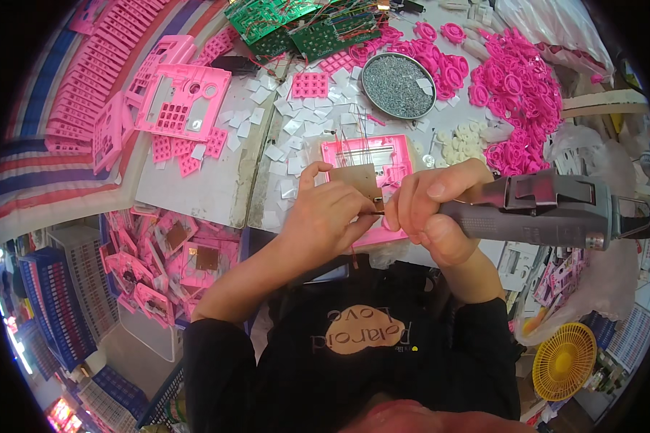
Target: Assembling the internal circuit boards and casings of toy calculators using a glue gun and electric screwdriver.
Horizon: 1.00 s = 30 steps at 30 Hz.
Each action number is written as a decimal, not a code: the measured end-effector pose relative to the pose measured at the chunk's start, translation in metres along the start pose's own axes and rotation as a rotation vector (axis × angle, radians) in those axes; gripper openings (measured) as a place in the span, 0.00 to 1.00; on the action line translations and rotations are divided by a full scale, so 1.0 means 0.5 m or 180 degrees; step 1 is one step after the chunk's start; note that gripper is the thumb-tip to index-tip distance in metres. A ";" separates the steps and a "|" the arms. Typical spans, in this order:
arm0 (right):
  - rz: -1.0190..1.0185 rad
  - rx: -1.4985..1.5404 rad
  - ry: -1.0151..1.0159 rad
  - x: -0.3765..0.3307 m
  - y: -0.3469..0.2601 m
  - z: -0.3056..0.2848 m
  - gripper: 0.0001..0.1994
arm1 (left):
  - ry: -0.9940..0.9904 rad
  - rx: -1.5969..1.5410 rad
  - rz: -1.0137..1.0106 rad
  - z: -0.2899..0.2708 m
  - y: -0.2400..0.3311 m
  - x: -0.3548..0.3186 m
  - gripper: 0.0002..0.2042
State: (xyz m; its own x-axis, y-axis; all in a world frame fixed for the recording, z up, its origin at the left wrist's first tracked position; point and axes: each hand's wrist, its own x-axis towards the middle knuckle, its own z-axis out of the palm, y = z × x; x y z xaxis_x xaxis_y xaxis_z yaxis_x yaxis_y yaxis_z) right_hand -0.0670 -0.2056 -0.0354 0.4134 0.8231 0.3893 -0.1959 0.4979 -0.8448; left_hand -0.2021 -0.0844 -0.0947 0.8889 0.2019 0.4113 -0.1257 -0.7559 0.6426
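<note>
A pink plastic housing [391, 148] lies in front of me on the table, with a brown circuit board [356, 179] over it and thin wires sticking up behind. My left hand [328, 209] rests at the board's near edge, thumb and fingers pinched together by a small dark piece that I cannot make out. My right hand [440, 206] is wrapped round a grey electric screwdriver [531, 216], which lies almost level with its hanging loop toward the right. Its tip is hidden by my fingers, which meet the left ones near the board's corner.
A round metal dish [399, 83] of screws stands beyond the housing. White square pads [293, 126] are scattered left of it. Pink round parts [516, 86] heap up at the right. Pink casings [184, 101] stand at the left, green circuit boards [332, 35] at the back.
</note>
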 end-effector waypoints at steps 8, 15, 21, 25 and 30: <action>-0.0265 0.0493 -0.0390 0.001 0.005 -0.023 0.16 | -0.0038 -0.0036 -0.0093 0.006 -0.003 -0.001 0.08; -0.0167 0.0472 -0.0204 -0.002 0.012 -0.021 0.17 | -0.0061 0.0066 -0.0071 0.005 -0.006 -0.003 0.08; -0.0159 0.0075 -0.0152 0.012 0.007 -0.017 0.16 | -0.0024 0.0161 -0.0197 0.001 -0.013 -0.007 0.07; -0.0201 -0.0445 0.0094 0.019 0.050 -0.044 0.15 | 0.0057 0.0363 -0.0195 -0.007 -0.035 -0.020 0.06; 0.0110 -0.0823 0.0258 0.025 0.103 -0.059 0.13 | -0.0092 0.0337 -0.0424 -0.014 -0.035 -0.026 0.05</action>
State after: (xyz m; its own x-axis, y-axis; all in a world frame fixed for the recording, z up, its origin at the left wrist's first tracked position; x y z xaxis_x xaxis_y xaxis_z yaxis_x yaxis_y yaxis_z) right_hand -0.0459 -0.1778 -0.0848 0.4822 0.8087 0.3369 0.0182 0.3752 -0.9268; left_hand -0.2146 -0.0695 -0.1070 0.9070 0.2878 0.3073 0.0399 -0.7853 0.6178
